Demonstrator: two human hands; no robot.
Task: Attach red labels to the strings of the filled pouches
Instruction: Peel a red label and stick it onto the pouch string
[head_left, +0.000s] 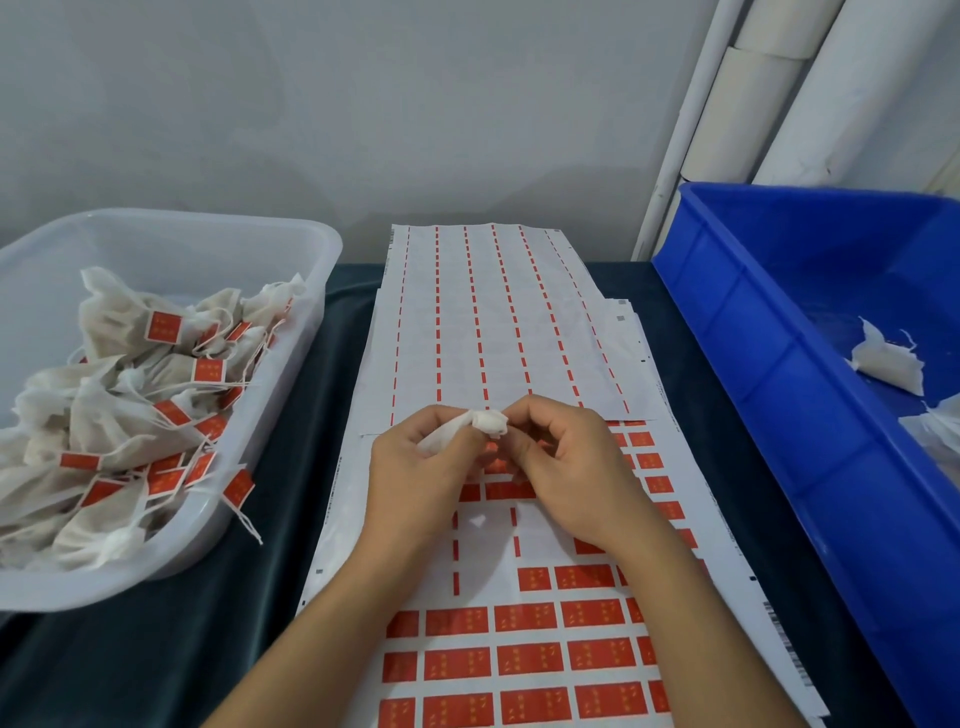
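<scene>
Both hands' grip on pouch (464, 426), label sheet (524, 618) beneath

Label sheets (519, 519) lie mid-desk (291, 519), running near to far. Left tub (291, 332) holds labelled pouches (124, 415). Right bin (779, 395) holds unlabelled pouches (888, 364). Both hands (415, 467) (566, 467) over the sheets, pouch (467, 428) between them.

Left hand (410, 467) and right hand (566, 467) pinching a white pouch (467, 428) above the red label sheet (524, 618), clear tub (171, 244) of labelled pouches (114, 415) left, blue bin (779, 332) right
</scene>
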